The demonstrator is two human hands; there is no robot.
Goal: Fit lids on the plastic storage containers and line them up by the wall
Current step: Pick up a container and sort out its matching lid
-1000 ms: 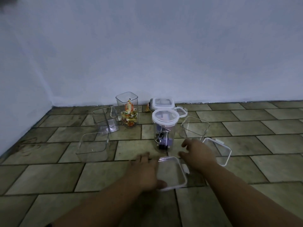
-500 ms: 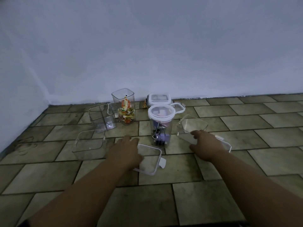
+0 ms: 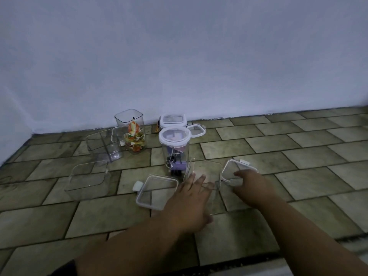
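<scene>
A person's two bare arms reach out over a floor of worn grey-green tiles (image 3: 298,156) toward plastic storage containers scattered before a pale, blue-white wall (image 3: 199,56). The left hand (image 3: 191,202) lies open, its straight fingers touching the near side of an empty clear square plastic container (image 3: 207,169), which stands unlidded on the tiles between the two hands. The right hand (image 3: 249,186), fingers curled, grips the near edge of a white-rimmed square lid (image 3: 237,166) just to the right of that container. The lid looks tilted, though whether it touches the floor cannot be told.

A second white-rimmed square lid (image 3: 153,194) lies flat just left of the left hand, its tab pointing left and its right corner hidden under the wrist. Just behind the clear container stands a round clear jar (image 3: 175,154) with its white-rimmed lid fitted and binder clips and purple items inside. Near the wall are a tall clear square canister (image 3: 131,136), open-topped and holding orange, yellow and white scraps, and a small clear box with a white-rimmed lid fitted (image 3: 172,119), which sits right against the wall. A third loose lid (image 3: 197,130) lies on the tiles between that box and the jar. At left are two more open, empty containers. A clear cube-shaped box (image 3: 103,146) stands just beside the canister, and a low clear tub (image 3: 87,182) sits nearer the camera.
</scene>
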